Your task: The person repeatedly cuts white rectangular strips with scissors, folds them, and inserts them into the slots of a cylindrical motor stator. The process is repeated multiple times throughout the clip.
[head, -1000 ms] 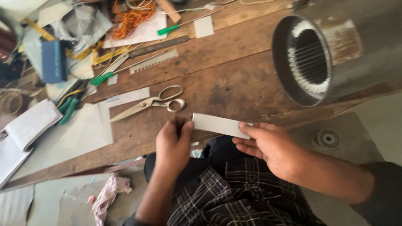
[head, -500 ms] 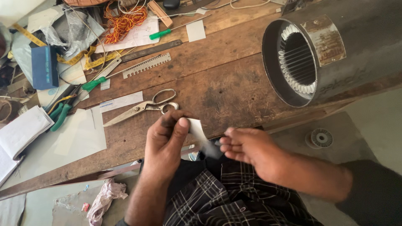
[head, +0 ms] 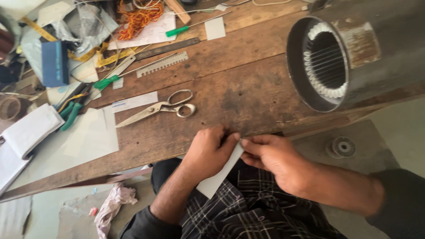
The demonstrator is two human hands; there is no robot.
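At the near edge of the scarred wooden worktop [head: 248,95], left hand [head: 208,152] and right hand [head: 272,159] pinch a white rectangular paper strip [head: 219,177] taut, grips clamped for control.

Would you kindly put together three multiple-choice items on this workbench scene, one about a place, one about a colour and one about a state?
1. Where do the metal scissors lie?
A. on the wooden workbench, beyond the hands
B. inside the round motor housing
C. on the floor

2. What colour is the handle of the screwdriver near the bench's far edge?
A. red
B. green
C. black

3. How is the white strip of stiff paper held?
A. it lies flat and untouched on the bench
B. left hand and right hand both grip it at the bench's near edge
C. it is rolled up in one hand

Answers: 1 A, the scissors rest on the planks above the hands. 2 B, the handle is plainly green. 3 B, the fingers of both hands meet on the strip's upper end.
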